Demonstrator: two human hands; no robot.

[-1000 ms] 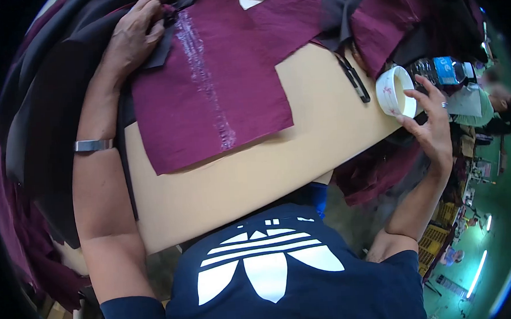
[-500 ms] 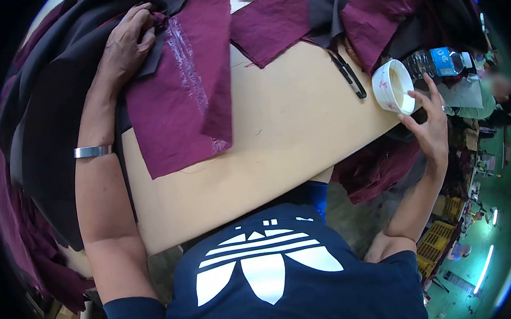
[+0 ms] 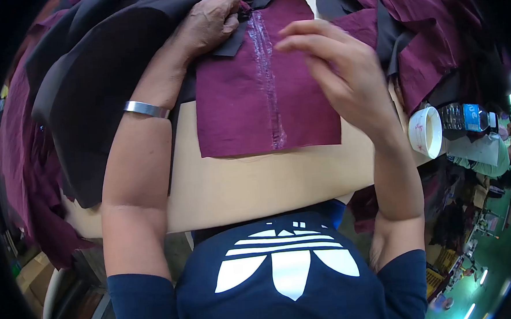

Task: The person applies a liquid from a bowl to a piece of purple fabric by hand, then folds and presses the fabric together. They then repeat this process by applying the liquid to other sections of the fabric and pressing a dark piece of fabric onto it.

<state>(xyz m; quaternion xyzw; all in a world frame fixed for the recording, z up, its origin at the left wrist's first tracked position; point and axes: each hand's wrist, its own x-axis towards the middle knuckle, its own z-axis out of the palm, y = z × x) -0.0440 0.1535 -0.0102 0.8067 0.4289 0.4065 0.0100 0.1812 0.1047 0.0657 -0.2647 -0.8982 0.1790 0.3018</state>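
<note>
A maroon cloth panel (image 3: 230, 114) lies on the table, with a shiny whitish strip (image 3: 269, 83), like wet paste, running down its middle. At the panel's upper left, my left hand (image 3: 216, 23) is closed, its curled fingers gripping the maroon cloth beside a dark fabric flap (image 3: 229, 45). My right hand (image 3: 346, 68) hovers over the right side of the panel, fingers stretched and slightly apart, holding nothing visible; it is a little blurred. A white bowl (image 3: 425, 132) with a pink pattern stands at the table's right edge, behind my right forearm.
Dark fabric (image 3: 106, 75) is heaped on the left, and more maroon fabric (image 3: 427, 23) piles up at the upper right. A water bottle (image 3: 464, 117) lies beside the bowl. The tan tabletop (image 3: 240, 189) shows along the near edge.
My right hand has left the bowl and moved left over the maroon panel. The view has shifted, and the panel now lies straighter and flatter. My left hand keeps its hold.
</note>
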